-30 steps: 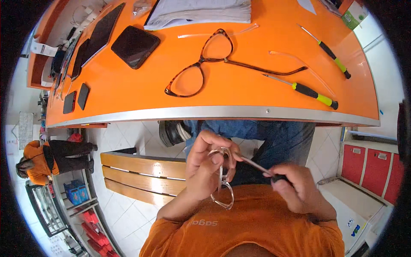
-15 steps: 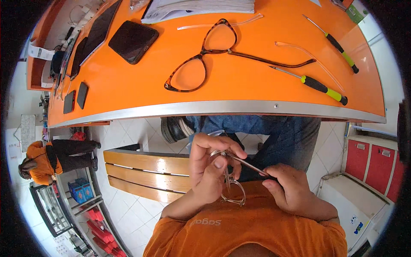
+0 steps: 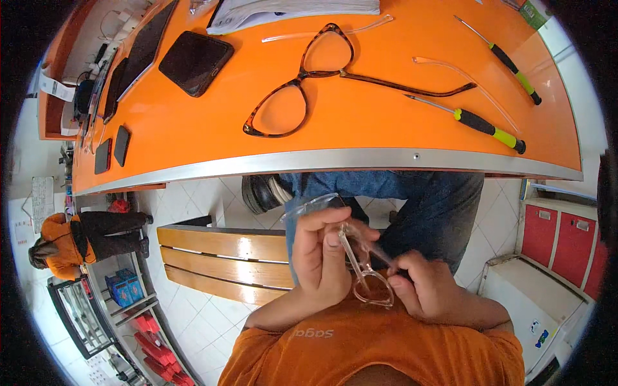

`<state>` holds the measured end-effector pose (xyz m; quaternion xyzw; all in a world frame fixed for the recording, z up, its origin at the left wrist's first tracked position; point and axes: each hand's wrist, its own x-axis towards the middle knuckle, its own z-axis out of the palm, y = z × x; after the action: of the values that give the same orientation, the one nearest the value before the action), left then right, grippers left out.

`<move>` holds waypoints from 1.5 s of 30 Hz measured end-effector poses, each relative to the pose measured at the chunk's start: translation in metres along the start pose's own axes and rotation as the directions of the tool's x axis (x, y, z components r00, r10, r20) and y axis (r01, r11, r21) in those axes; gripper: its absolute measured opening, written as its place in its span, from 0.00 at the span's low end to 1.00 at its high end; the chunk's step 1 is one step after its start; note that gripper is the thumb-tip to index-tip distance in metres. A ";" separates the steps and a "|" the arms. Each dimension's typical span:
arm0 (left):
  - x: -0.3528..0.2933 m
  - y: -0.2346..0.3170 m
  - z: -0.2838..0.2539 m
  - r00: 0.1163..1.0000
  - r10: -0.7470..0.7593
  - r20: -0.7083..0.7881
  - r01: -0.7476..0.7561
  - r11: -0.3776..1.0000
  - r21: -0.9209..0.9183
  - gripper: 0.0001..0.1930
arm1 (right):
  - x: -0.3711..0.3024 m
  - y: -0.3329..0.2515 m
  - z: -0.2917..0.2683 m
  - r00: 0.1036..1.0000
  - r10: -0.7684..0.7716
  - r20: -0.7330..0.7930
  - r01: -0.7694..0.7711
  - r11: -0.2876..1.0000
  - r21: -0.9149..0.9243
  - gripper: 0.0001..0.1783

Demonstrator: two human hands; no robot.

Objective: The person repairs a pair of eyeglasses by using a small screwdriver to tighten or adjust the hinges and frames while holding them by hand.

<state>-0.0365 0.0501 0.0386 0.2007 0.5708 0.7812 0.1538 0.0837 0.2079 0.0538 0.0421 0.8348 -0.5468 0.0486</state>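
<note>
Against my torso, below the table edge, my left hand (image 3: pixel 322 251) grips a pair of clear-framed eyeglasses (image 3: pixel 374 302). One rim points down toward the orange shirt; another clear part sticks out above the fingers. Closed around a slim brownish rod (image 3: pixel 381 255) is my right hand (image 3: pixel 425 283). The rod reaches toward the glasses near my left fingertips; blur hides its exact kind and whether it touches them. On the table lie tortoiseshell eyeglasses (image 3: pixel 302 80) with one temple showing, and two loose clear temples, one beyond them and one right (image 3: pixel 467 85).
Two screwdrivers with black and yellow-green handles, one nearer (image 3: pixel 492 130) and one farther (image 3: pixel 515 71), lie on the orange table (image 3: pixel 386 128). A dark phone (image 3: pixel 196 63) and a paper stack (image 3: pixel 290 14) are left and back. A wooden bench (image 3: pixel 225 257) stands left; another person (image 3: pixel 61 248) is beyond.
The clear glasses have shifted slightly right and turned in my left hand, showing more of a clear bar. My right hand has moved a little down; the rod is now blurred.
</note>
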 end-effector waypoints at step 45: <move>-0.014 -0.012 -0.005 0.951 0.305 0.051 -0.310 0.935 0.172 0.12 | 0.009 -0.003 -0.016 0.988 -0.073 0.133 0.062 0.994 0.088 0.07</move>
<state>-0.0271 0.0430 0.0237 0.3097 0.5980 0.7390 0.0181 0.0736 0.2217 0.0621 -0.0217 0.8069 -0.5842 0.0850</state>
